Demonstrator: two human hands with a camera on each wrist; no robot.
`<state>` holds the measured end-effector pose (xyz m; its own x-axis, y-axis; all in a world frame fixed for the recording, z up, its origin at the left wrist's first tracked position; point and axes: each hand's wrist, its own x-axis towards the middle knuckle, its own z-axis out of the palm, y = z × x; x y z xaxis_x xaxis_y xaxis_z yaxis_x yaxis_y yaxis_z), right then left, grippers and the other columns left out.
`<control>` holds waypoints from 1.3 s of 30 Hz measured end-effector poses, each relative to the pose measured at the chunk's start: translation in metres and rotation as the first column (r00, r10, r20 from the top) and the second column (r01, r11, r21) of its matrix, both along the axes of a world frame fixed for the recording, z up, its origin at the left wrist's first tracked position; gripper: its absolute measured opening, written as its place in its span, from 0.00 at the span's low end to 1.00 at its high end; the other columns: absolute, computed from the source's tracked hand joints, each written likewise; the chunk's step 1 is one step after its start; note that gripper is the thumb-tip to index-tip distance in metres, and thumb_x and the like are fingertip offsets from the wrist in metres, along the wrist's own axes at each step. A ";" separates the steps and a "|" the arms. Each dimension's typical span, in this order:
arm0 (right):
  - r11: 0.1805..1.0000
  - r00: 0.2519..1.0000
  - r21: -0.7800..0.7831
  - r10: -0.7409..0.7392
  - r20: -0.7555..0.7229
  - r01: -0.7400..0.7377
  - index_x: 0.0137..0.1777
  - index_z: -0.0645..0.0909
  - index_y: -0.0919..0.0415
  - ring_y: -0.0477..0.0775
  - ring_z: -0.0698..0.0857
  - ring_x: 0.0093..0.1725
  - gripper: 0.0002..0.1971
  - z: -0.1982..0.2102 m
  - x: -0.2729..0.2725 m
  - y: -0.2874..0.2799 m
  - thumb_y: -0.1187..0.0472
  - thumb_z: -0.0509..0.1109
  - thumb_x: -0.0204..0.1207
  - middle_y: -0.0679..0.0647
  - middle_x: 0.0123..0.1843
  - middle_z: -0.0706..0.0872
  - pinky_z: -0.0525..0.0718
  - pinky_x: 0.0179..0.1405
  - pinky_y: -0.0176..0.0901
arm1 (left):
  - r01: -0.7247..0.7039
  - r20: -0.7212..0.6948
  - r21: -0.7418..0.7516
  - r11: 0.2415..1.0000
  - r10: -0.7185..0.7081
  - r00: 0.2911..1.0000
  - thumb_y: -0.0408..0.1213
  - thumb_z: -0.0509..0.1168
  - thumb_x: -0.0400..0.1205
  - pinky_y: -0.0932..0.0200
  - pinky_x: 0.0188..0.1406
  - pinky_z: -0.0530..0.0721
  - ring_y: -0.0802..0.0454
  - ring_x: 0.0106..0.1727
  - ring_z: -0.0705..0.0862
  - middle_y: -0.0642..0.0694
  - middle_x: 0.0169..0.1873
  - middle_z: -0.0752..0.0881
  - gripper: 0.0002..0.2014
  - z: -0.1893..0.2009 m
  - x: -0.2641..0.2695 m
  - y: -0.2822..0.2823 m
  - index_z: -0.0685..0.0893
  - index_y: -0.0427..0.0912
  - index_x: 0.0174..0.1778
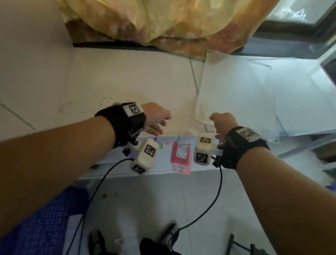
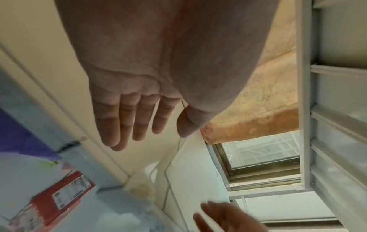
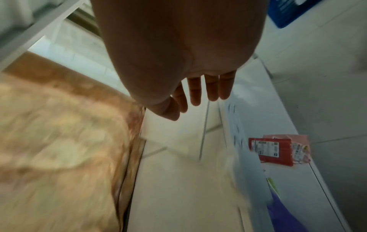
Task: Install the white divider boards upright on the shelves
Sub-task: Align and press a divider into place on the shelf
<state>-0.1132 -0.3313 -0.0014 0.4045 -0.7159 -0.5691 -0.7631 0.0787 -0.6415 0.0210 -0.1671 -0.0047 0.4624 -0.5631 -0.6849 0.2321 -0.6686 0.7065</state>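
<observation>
Boards (image 1: pixel 240 89) lie flat in a loose white pile at about one o'clock from the hands, resting on a shelf (image 1: pixel 316 142) by the window (image 1: pixel 301 18). How many boards are stacked there is hard to tell; at least two edges show, fanned out at the right.

The right hand (image 1: pixel 223 124) hangs just at the near corner of the top board, fingers (image 3: pixel 211 89) straight and loose in its wrist view, holding nothing; whether it touches the corner cannot be told. The left hand (image 1: pixel 156 118) is at nine o'clock from the right one, well clear of the pile, palm spread and fingers (image 2: pixel 127 120) extended, also holding nothing. Both hands are empty and relaxed.

Below the hands, at six o'clock, runs a white ledge (image 1: pixel 162 166) carrying one red packet (image 1: pixel 180 156) with a white label, and a paler pink packet (image 1: pixel 181 168) under its lower end. A yellow-orange curtain (image 1: pixel 155 10) hangs at twelve o'clock over the cream wall (image 1: pixel 85 76). Two dark shoes (image 1: pixel 171 234) stand on the tiled floor (image 1: pixel 154 205) at the bottom.
</observation>
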 end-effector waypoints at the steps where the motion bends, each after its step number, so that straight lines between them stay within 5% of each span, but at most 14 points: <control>1: 0.998 0.999 0.023 -0.052 0.010 0.052 0.76 0.70 0.68 0.66 0.76 0.72 0.26 0.000 -0.018 -0.019 0.58 0.63 0.80 0.66 0.74 0.74 0.80 0.66 0.55 | -0.004 0.022 -0.002 1.000 0.004 1.000 0.39 0.60 0.85 0.52 0.38 0.83 0.43 0.38 0.82 0.37 0.55 0.79 0.16 0.001 -0.004 -0.021 0.75 0.34 0.66; 3: 0.988 0.992 0.098 -0.120 0.029 0.117 0.78 0.67 0.66 0.61 0.77 0.67 0.28 -0.003 -0.044 -0.045 0.56 0.62 0.80 0.64 0.78 0.71 0.81 0.62 0.52 | -0.018 0.058 0.002 1.000 0.018 0.998 0.41 0.62 0.85 0.54 0.36 0.83 0.44 0.38 0.82 0.37 0.59 0.79 0.18 -0.001 -0.005 -0.050 0.74 0.35 0.67; 7: 0.963 0.978 0.175 -0.209 0.007 0.205 0.78 0.66 0.67 0.56 0.80 0.52 0.23 -0.004 -0.069 -0.086 0.58 0.57 0.86 0.64 0.74 0.74 0.78 0.36 0.38 | -0.015 0.132 0.068 0.998 0.006 0.991 0.44 0.64 0.83 0.52 0.40 0.87 0.43 0.43 0.85 0.38 0.57 0.82 0.20 -0.011 -0.014 -0.099 0.74 0.36 0.66; 10: 0.973 0.983 0.145 -0.182 -0.012 0.181 0.80 0.62 0.72 0.63 0.74 0.74 0.24 -0.012 -0.075 -0.104 0.61 0.53 0.87 0.65 0.79 0.69 0.78 0.21 0.25 | -0.017 0.127 0.092 0.996 0.005 0.992 0.45 0.65 0.81 0.49 0.46 0.86 0.43 0.40 0.85 0.40 0.51 0.86 0.16 -0.020 -0.022 -0.120 0.78 0.36 0.58; 12: 0.951 0.973 0.216 -0.231 0.024 0.221 0.80 0.60 0.76 0.64 0.69 0.78 0.24 -0.019 -0.077 -0.113 0.64 0.51 0.88 0.69 0.80 0.66 0.77 0.24 0.18 | -0.042 0.131 0.096 0.994 0.029 0.991 0.45 0.67 0.80 0.49 0.44 0.83 0.44 0.39 0.84 0.41 0.48 0.88 0.15 -0.025 -0.023 -0.129 0.81 0.36 0.51; 13: 0.898 0.923 0.274 -0.378 0.076 0.345 0.78 0.63 0.76 0.64 0.71 0.76 0.23 -0.022 -0.080 -0.121 0.64 0.53 0.87 0.69 0.78 0.69 0.81 0.36 0.21 | -0.054 0.136 0.107 0.993 0.039 0.990 0.47 0.68 0.78 0.49 0.42 0.82 0.44 0.38 0.82 0.42 0.48 0.89 0.15 -0.027 -0.022 -0.134 0.82 0.37 0.48; 15: 0.856 0.866 0.301 -0.478 0.149 0.421 0.68 0.74 0.73 0.63 0.84 0.59 0.18 -0.020 -0.086 -0.121 0.60 0.58 0.86 0.69 0.62 0.82 0.82 0.49 0.41 | -0.058 0.160 0.142 0.988 0.035 0.987 0.51 0.70 0.74 0.50 0.39 0.78 0.45 0.38 0.79 0.41 0.47 0.89 0.19 -0.028 -0.020 -0.140 0.84 0.37 0.46; 18: 0.762 0.782 0.512 -0.573 0.245 0.398 0.44 0.75 0.65 0.55 0.83 0.25 0.17 -0.007 -0.093 -0.111 0.50 0.60 0.84 0.57 0.35 0.77 0.79 0.21 0.38 | -0.023 0.216 0.198 0.980 -0.020 0.976 0.53 0.70 0.75 0.52 0.37 0.76 0.45 0.34 0.76 0.40 0.36 0.83 0.22 -0.022 -0.020 -0.143 0.84 0.35 0.47; 22: 0.660 0.678 0.701 -0.648 0.347 0.272 0.57 0.78 0.59 0.51 0.77 0.26 0.20 0.001 -0.080 -0.110 0.46 0.71 0.73 0.55 0.36 0.78 0.80 0.22 0.35 | -0.010 0.169 0.076 0.997 -0.003 0.986 0.50 0.66 0.82 0.59 0.27 0.71 0.51 0.26 0.73 0.44 0.38 0.80 0.18 -0.007 -0.021 -0.142 0.85 0.36 0.48; 27: 0.858 0.820 0.514 -0.281 0.498 -0.019 0.73 0.72 0.55 0.55 0.92 0.34 0.25 0.030 -0.030 -0.075 0.47 0.66 0.79 0.63 0.61 0.86 0.85 0.32 0.39 | 0.061 0.248 -0.036 0.998 -0.050 0.967 0.55 0.64 0.82 0.60 0.23 0.70 0.52 0.24 0.73 0.44 0.38 0.80 0.23 0.011 -0.022 -0.126 0.86 0.35 0.50; 30: 0.913 0.862 0.394 -0.109 0.495 -0.111 0.70 0.73 0.61 0.60 0.92 0.41 0.19 0.041 -0.009 -0.051 0.55 0.62 0.82 0.68 0.54 0.89 0.87 0.33 0.42 | 0.134 0.343 0.006 0.991 -0.128 0.931 0.58 0.59 0.83 0.60 0.24 0.71 0.51 0.25 0.75 0.44 0.38 0.82 0.24 0.012 -0.015 -0.104 0.86 0.38 0.49; 33: 0.949 0.865 0.278 -0.010 0.502 -0.150 0.65 0.75 0.68 0.65 0.91 0.44 0.14 0.044 0.001 -0.034 0.64 0.61 0.83 0.71 0.48 0.89 0.92 0.38 0.47 | 0.280 0.506 0.131 0.951 -0.307 0.806 0.52 0.59 0.85 0.61 0.29 0.75 0.49 0.30 0.79 0.45 0.44 0.87 0.19 0.007 -0.003 -0.075 0.86 0.40 0.52; 36: 0.983 0.927 0.011 0.170 0.334 -0.184 0.61 0.79 0.70 0.64 0.91 0.37 0.14 0.037 0.005 -0.027 0.63 0.60 0.82 0.67 0.42 0.90 0.90 0.34 0.50 | 0.303 0.592 0.224 0.926 -0.377 0.712 0.43 0.65 0.83 0.57 0.47 0.80 0.46 0.47 0.84 0.44 0.57 0.87 0.13 -0.008 0.002 -0.052 0.81 0.44 0.62; 39: 0.950 0.940 -0.140 0.301 0.160 -0.280 0.58 0.80 0.67 0.61 0.91 0.35 0.14 0.019 0.006 -0.015 0.59 0.58 0.83 0.62 0.39 0.91 0.88 0.31 0.47 | 0.406 0.618 0.335 0.850 -0.524 0.586 0.42 0.68 0.80 0.51 0.65 0.76 0.44 0.66 0.79 0.45 0.69 0.78 0.25 -0.029 -0.003 -0.038 0.73 0.47 0.73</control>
